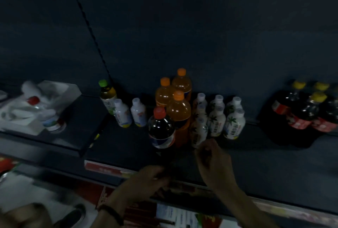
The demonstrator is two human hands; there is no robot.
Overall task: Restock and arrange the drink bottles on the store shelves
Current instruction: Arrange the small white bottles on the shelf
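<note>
A dark cola bottle with a red cap [161,129] stands at the front of the dark shelf [274,163]. Three orange soda bottles [178,109] stand behind it. To their right are several white bottles with palm-tree labels [217,120]. My right hand [214,160] hovers just in front of the nearest white bottle [198,132], fingers loosely bent, holding nothing. My left hand [146,178] is at the shelf's front edge below the cola bottle, fingers curled; blur hides whether it holds anything.
Two small white bottles [130,113] and a green-capped tea bottle [108,94] stand left of the sodas. A wrapped pack of yellow-capped cola bottles [307,110] sits at far right. White packaging with a red-capped bottle [33,107] lies on the left shelf. Lower shelves show coloured goods.
</note>
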